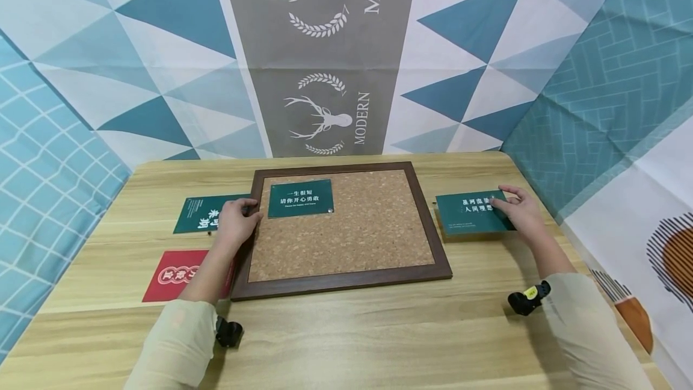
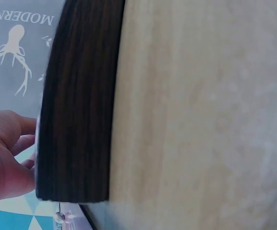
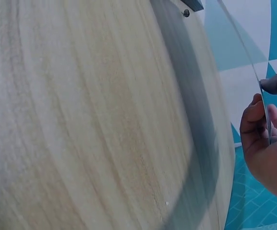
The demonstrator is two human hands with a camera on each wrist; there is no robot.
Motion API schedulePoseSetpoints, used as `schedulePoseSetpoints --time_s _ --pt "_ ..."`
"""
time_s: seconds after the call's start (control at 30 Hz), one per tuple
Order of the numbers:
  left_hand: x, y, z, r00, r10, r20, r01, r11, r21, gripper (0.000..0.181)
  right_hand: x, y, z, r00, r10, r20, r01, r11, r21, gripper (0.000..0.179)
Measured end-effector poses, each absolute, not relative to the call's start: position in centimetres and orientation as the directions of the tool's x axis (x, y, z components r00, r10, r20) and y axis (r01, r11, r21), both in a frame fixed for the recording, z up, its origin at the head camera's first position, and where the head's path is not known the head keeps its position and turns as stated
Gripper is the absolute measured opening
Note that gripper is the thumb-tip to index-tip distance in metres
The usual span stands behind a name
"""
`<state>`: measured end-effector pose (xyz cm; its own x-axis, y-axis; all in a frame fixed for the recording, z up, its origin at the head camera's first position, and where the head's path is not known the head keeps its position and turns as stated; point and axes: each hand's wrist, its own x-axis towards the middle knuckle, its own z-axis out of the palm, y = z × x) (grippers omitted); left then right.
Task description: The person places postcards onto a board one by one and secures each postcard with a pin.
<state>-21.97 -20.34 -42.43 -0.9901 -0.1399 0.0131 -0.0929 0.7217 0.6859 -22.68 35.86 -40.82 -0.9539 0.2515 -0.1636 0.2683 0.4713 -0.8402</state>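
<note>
My right hand (image 1: 522, 212) pinches a green card (image 1: 465, 224) with white lettering by its right end, raised off the table at the right. In the right wrist view, that card shows nearly edge-on between thumb and fingers (image 3: 253, 117). My left hand (image 1: 238, 221) rests at the left side of a brown-framed cork board (image 1: 346, 239); its fingertips are hidden behind the frame (image 2: 78, 105) in the left wrist view. Another green card (image 1: 295, 191) lies on the board's upper left, a silver pin (image 1: 330, 210) at its lower right corner.
Left of the board lie a third green card (image 1: 189, 215) and a red card (image 1: 162, 278), both partly covered by my left arm. A small pin (image 3: 186, 13) appears near the table's far edge in the right wrist view. Patterned cloth (image 1: 455, 47) hangs behind the wooden table (image 1: 325, 342).
</note>
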Motion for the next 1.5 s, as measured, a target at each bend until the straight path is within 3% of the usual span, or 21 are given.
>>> schedulePoseSetpoints --time_s 0.53,0.97,1.27,1.5 --pt "-22.4 -20.7 -42.2 -0.989 -0.142 -0.025 -0.119 0.707 0.697 0.044 -24.5 35.3 -41.6 -0.949 0.302 -0.085 0.23 0.486 -0.843 0.063" --pt "-22.4 -20.8 -42.2 -0.988 -0.145 -0.058 -0.145 0.706 0.694 0.048 -27.2 35.0 -43.8 -0.947 0.319 -0.048 0.179 0.394 -0.902 0.061" --pt "-22.3 -20.6 -42.2 -0.988 -0.141 -0.06 -0.144 0.72 0.679 0.048 -25.6 31.1 -40.0 -0.957 0.289 -0.037 0.157 0.403 -0.902 0.058" --pt "-22.3 -20.5 -42.2 -0.987 -0.143 -0.067 -0.151 0.734 0.662 0.049 -26.0 30.0 -39.7 -0.962 0.271 -0.02 0.127 0.381 -0.916 0.053"
